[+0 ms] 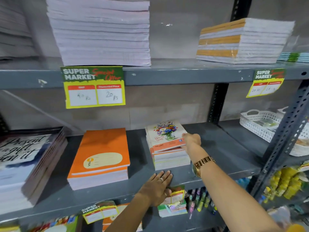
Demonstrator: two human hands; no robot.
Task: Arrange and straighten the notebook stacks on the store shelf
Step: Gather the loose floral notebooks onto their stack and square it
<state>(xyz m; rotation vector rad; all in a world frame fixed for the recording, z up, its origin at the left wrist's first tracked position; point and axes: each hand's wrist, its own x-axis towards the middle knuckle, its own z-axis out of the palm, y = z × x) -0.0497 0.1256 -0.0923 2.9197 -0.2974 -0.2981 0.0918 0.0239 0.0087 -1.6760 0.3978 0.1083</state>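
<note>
Hands (191, 141) at floral notebook stack (168, 148)

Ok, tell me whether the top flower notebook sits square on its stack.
Not square. The top flower notebook lies turned, its corners overhanging the stack below, with the right hand at its right edge.

I see a grey metal middle shelf (217, 148) carrying, from left to right, a stack of dark lettered notebooks (25, 164), an orange notebook stack (100, 158), a flower-cover notebook stack (168, 148) and, well apart at the far right, a white perforated basket (257, 124); my left hand (157, 186) lies flat on its front edge just before the flower-cover stack. On the upper shelf (167, 74) I see a tall pale notebook stack (102, 32) at left and an orange-banded stack (242, 41) at right, with two yellow price tags (94, 87) hanging from its front lip.
</note>
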